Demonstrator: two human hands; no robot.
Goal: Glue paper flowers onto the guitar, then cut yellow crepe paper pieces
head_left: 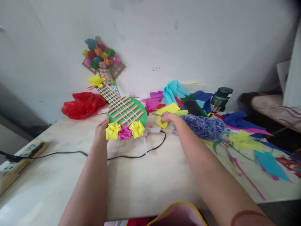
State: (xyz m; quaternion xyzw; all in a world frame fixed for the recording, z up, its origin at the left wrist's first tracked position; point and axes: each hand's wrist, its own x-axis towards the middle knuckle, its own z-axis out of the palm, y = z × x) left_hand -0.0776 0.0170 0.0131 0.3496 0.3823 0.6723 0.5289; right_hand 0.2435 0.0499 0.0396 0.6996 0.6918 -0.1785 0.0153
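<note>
Looks well along, judging by guitar (127, 110): strung w/ white strings (117, 104), ribbed w/ pinkish sticks, trimmed w/ 3 flowers (125, 133) along bottom edge (yellow, pink, yellow), plus yellow head flower (96, 80) at top of neck. Not yet on it: loose flower (162, 124), also yellow, down on worktop (145, 182) just R of guitar. Prob. not quite finished w/ that 1 apart; can't tell re: any more.

Find guitar L of centre, neck slanting up & back to L. At its L rim, L hand (102, 127) w/ fingers closed on edge. At loose flower, R hand (170, 117) w/ fingers drawn narrow, pinching it; can't tell how firmly. Between the two, white glue gun (prob.) (152, 129) w/ black cord (131, 156).

For body: flat, rounded green panel, smooth-looking. Across it: straight, thin sticks in parallel rows, crossed by fine, taut-looking strings. For flowers: crumpled paper, puffy, folded. Over to R: flat paper (170, 108) in bright sheets & scraps, plus stringy, tangled bluish-purple yarn (204, 127). Behind L hand: thin, crinkly red bag (82, 105), prob. plastic.
</note>
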